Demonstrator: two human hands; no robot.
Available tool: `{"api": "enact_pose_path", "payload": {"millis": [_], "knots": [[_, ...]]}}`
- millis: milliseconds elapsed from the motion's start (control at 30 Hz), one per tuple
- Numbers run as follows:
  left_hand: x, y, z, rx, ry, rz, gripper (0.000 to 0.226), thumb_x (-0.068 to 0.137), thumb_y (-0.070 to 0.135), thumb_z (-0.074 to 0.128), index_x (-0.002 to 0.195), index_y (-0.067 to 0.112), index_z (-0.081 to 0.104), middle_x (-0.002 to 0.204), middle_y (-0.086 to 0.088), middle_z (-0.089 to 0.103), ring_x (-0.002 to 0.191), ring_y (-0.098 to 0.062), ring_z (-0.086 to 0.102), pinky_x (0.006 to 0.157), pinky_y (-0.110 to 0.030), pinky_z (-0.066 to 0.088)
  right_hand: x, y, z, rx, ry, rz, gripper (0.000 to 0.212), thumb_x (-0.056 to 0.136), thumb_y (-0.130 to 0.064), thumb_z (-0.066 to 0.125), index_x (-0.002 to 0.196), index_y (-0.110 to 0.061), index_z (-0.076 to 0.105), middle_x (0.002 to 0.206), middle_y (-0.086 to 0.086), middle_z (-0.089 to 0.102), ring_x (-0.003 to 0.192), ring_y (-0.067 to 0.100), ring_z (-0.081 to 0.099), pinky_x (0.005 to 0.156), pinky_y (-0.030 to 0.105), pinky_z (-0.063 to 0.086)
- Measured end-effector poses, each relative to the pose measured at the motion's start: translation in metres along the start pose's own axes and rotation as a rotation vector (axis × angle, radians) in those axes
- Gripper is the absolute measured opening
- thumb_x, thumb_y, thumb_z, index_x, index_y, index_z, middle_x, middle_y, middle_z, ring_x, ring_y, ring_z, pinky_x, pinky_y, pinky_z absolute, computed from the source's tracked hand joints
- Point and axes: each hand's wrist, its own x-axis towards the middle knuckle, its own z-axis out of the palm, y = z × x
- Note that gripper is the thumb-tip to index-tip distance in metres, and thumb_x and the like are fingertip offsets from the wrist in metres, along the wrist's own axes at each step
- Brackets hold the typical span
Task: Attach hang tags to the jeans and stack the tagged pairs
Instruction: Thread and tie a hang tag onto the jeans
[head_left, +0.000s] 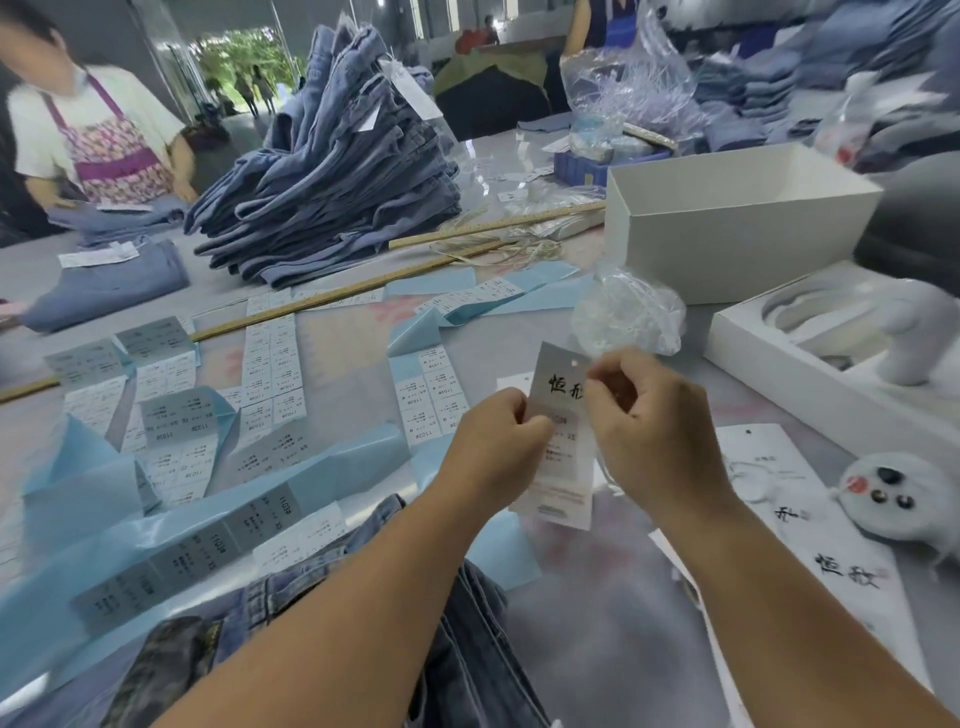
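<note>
Near you, dark blue denim jeans (467, 670), soft, heavy; your left hand (498, 441) and right hand (649, 421) pinch the stiff, light white card hang tag (558, 467) by its edges.

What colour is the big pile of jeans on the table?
Faded blue-grey denim; the pile of jeans shows best in the head view.

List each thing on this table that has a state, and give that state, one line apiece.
White paper hang tag: held upright off the table, not yet on jeans.
Left hand: pinches the tag's left edge.
Right hand: pinches near the tag's punched hole.
Dark blue denim jeans: lying flat beneath the arms.
Tall pile of blue jeans: stacked, leaning.
White cardboard box: open, lidless.
Clear plastic bag: crumpled.
</note>
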Motion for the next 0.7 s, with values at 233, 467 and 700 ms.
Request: {"api": "enact_pose_path", "payload": {"millis": [233, 467, 700], "knots": [[-0.013, 0.021, -0.004, 0.117, -0.068, -0.062, 0.008, 0.086, 0.021, 0.051, 0.081, 0.026, 0.053, 0.084, 0.008, 0.062, 0.075, -0.012, 0.061, 0.057, -0.027, 0.049, -0.021, 0.049, -0.03, -0.451, -0.39, 0.278, 0.017, 0.084, -0.012, 0.052, 0.079, -0.02, 0.066, 0.081, -0.001, 0.062, 0.074, 0.019, 0.057, 0.063, 0.029, 0.048], [-0.034, 0.026, 0.006, 0.241, -0.122, -0.116, 0.013, 0.085, 0.018, 0.052, 0.079, 0.025, 0.043, 0.088, 0.004, 0.055, 0.077, -0.015, 0.053, 0.058, -0.028, 0.041, -0.038, 0.063, -0.025, -0.522, -0.498, 0.218, 0.017, 0.086, -0.019, 0.059, 0.092, -0.022, 0.074, 0.1, -0.004, 0.061, 0.099, 0.018, 0.057, 0.076, 0.028, 0.048], [-0.05, 0.006, 0.012, 0.079, -0.249, -0.183, 0.008, 0.085, 0.016, 0.052, 0.08, 0.019, 0.047, 0.082, 0.0, 0.057, 0.064, -0.014, 0.049, 0.05, -0.023, 0.038, -0.042, 0.063, -0.018, -0.506, -0.453, 0.093, 0.013, 0.09, -0.021, 0.059, 0.09, -0.016, 0.071, 0.095, 0.001, 0.062, 0.096, 0.024, 0.053, 0.083, 0.036, 0.047]]}}
